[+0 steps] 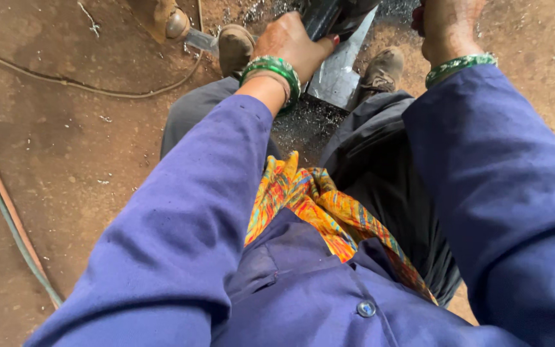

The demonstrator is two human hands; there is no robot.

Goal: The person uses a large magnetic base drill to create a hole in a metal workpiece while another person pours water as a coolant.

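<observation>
Top edge slices off the right hand (448, 26), so its fingers and whatever they close on are out of view, and its grip can't be judged. The left hand (293, 42) wraps a dark tool (329, 16) whose upper body runs out of frame, fingertips tucked behind it. The grey metal plate (340, 67) vanishes under the left wrist and the tool. At the far left, a rusty object (165, 19) is cropped, too partial to identify. Both shoes (236, 48) are partly hidden by the trouser legs.
</observation>
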